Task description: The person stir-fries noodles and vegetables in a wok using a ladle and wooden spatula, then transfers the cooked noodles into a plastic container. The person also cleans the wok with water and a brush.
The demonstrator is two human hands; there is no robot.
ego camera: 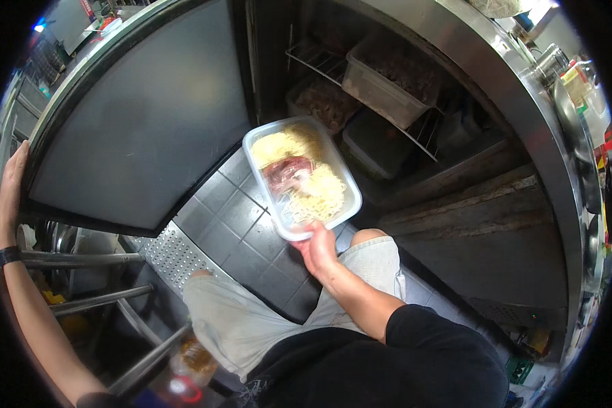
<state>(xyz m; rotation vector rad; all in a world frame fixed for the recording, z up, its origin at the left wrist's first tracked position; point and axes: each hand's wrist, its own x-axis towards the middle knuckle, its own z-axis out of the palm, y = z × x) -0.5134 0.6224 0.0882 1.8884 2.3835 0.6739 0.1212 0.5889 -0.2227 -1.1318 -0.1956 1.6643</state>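
Observation:
My right hand point(317, 250) grips the near short end of a translucent plastic container point(356, 193), thumb over the rim. Inside the container lie pale yellow noodles point(319, 196) and a dark red piece, probably meat point(288, 173), in clear plastic wrap. The container is held in front of an open under-counter refrigerator, above the floor. My left hand point(14, 171) holds the outer edge of the swung-open refrigerator door point(148, 112); its fingertips are hidden behind the edge.
Within the refrigerator, a wire shelf point(316, 66) carries a filled plastic tub point(387, 99); more tubs point(377, 145) stand below. At left are a metal tube rack point(86, 259) and a perforated metal strip point(176, 250). A steel counter edge point(510, 56) curves along the right above dark floor tiles point(245, 219).

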